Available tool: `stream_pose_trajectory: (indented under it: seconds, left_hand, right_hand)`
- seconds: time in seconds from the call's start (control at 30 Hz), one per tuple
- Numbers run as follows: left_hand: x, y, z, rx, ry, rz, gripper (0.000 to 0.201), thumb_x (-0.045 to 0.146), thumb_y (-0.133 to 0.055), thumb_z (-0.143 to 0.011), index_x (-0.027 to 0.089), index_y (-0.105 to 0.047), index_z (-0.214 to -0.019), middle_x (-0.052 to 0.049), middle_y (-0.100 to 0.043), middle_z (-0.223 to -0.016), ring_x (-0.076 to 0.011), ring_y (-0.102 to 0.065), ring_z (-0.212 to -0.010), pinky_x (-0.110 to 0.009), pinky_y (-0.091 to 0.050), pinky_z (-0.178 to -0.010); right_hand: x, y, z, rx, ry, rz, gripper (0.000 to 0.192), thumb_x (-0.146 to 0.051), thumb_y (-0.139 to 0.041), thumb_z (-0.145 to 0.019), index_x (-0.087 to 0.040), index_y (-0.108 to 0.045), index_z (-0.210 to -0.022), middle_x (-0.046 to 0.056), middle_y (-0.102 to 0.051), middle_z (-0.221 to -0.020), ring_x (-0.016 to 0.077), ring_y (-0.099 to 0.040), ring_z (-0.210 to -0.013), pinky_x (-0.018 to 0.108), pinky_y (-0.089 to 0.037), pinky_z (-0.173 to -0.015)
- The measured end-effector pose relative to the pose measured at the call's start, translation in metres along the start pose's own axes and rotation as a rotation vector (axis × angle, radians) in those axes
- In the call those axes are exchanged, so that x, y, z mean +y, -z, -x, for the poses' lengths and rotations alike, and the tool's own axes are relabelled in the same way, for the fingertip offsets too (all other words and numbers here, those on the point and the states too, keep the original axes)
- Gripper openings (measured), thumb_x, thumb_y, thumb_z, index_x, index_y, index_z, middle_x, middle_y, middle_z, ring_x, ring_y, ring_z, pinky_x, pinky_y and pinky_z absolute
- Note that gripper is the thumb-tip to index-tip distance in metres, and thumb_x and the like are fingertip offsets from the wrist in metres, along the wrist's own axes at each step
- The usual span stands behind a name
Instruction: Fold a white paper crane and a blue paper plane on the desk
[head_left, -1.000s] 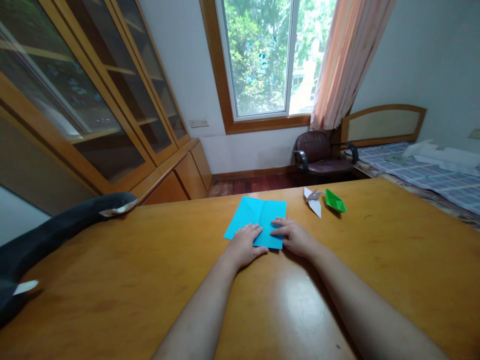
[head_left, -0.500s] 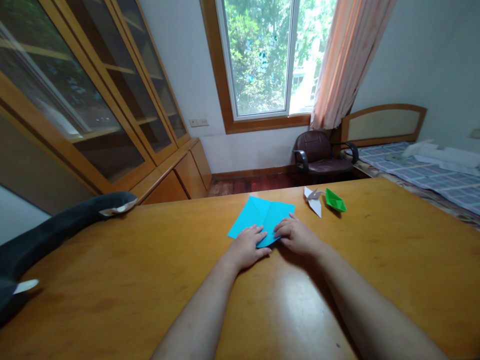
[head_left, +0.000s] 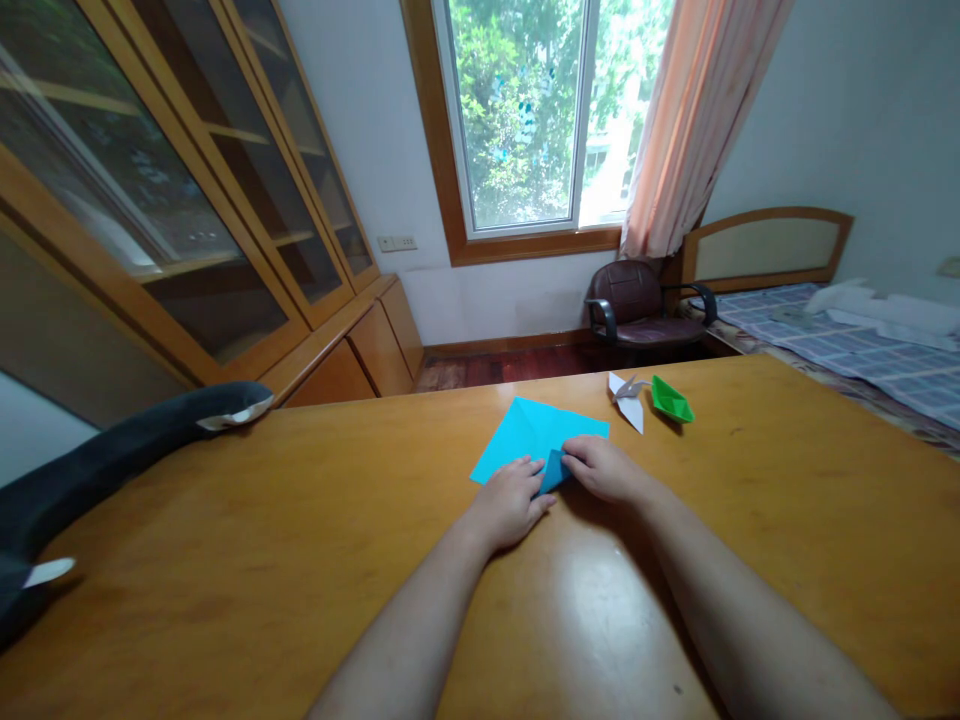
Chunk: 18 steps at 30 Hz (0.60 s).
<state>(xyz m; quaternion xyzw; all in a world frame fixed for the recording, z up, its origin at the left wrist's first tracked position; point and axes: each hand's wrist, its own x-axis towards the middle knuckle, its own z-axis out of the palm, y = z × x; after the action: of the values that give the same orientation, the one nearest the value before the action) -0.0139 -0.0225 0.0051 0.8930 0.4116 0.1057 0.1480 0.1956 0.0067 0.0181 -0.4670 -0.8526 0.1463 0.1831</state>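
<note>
Hands (head_left: pixel 559 485) cover blue paper's (head_left: pixel 536 435) near corner, hiding the fold.

Left hand (head_left: pixel 510 500) and right hand (head_left: pixel 604 468) press near corner of blue paper sheet (head_left: pixel 536 440) on wooden tabletop (head_left: pixel 225 560). White paper crane (head_left: pixel 627 398) and green paper boat (head_left: pixel 670 400) lie just beyond, side by side.

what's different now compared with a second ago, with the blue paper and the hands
The blue paper has been turned on the table from lying square to standing on a corner, and has shifted a little right. Its near corner is now lifted between the left hand and right hand. The white paper crane and green paper boat have not moved.
</note>
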Motion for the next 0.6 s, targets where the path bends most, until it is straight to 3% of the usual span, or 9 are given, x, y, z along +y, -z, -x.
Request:
stream_pose_trajectory:
  seconds: [0.2, 0.6]
  left_hand:
    - [0.0, -0.004, -0.002, 0.051, 0.051, 0.045, 0.04, 0.038, -0.045, -0.094, 0.017, -0.061, -0.124, -0.011, -0.053, -0.139, -0.0258, -0.048, -0.129, -0.041, -0.035, -0.111]
    - [0.015, -0.007, -0.003, 0.074, 0.089, -0.032, 0.036, 0.036, -0.043, -0.095, 0.016, -0.065, -0.116, -0.012, -0.056, -0.135, -0.0279, -0.052, -0.121, -0.042, -0.04, -0.106]
  right_hand:
    - [0.004, -0.004, -0.003, 0.019, -0.007, 0.088, 0.029, -0.027, -0.04, -0.096, -0.017, -0.059, -0.076, 0.006, -0.061, -0.085, 0.0173, -0.051, -0.08, 0.028, -0.036, -0.074]
    - [-0.003, -0.01, -0.005, -0.054, -0.189, 0.277, 0.021, -0.028, -0.044, -0.095, -0.018, -0.061, -0.087, 0.008, -0.063, -0.099, 0.022, -0.053, -0.096, 0.032, -0.031, -0.078]
